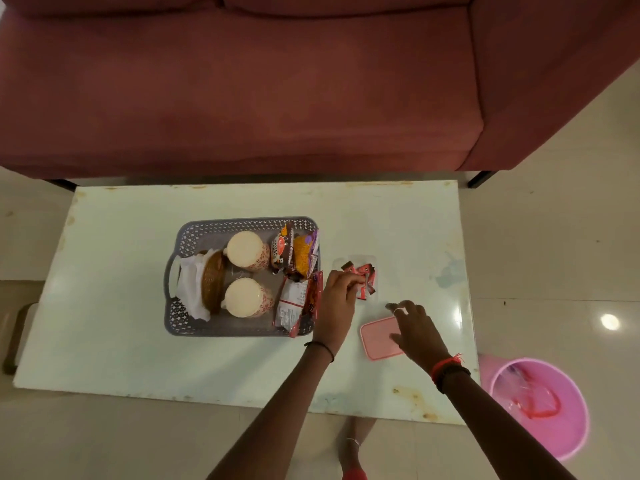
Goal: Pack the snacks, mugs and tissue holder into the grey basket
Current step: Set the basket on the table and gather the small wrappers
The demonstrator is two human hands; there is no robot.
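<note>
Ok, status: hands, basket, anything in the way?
Left hand pinching red sachets beside grey basket. Right hand open over pink lid. Mugs, tissue holder, snack packets in basket. Nothing blocking.

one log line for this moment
left hand pinches red sachets | right hand open over pink lid | grey basket holds mugs, tissue holder, snacks
</note>
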